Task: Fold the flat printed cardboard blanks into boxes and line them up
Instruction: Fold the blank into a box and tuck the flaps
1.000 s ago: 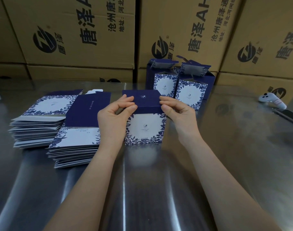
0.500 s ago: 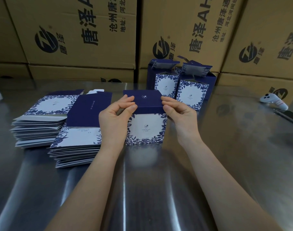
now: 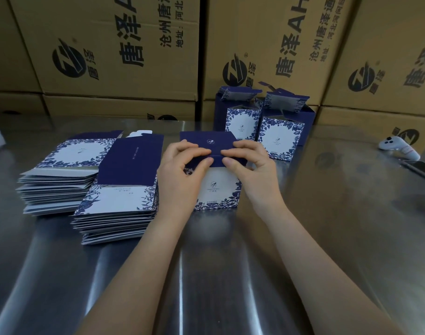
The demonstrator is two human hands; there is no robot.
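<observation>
Box (image 3: 217, 189) is stood upright on the desk (image 3: 206, 274), centre, just right of the near stack of blanks (image 3: 119, 201). A far stack of blanks (image 3: 61, 165) is laid further left. The navy lid (image 3: 206, 141) is pinched at its front edge by both hands. The left hand (image 3: 180, 175) and right hand (image 3: 252, 172) are set with fingers (image 3: 192, 147) curled over the top and thumbs pressed on the front flap. A folded box (image 3: 241, 125) and a second folded box (image 3: 281, 137), lids up, are lined side by side behind, against brown cartons (image 3: 122, 44). A white controller (image 3: 397, 147) is seen far right.
</observation>
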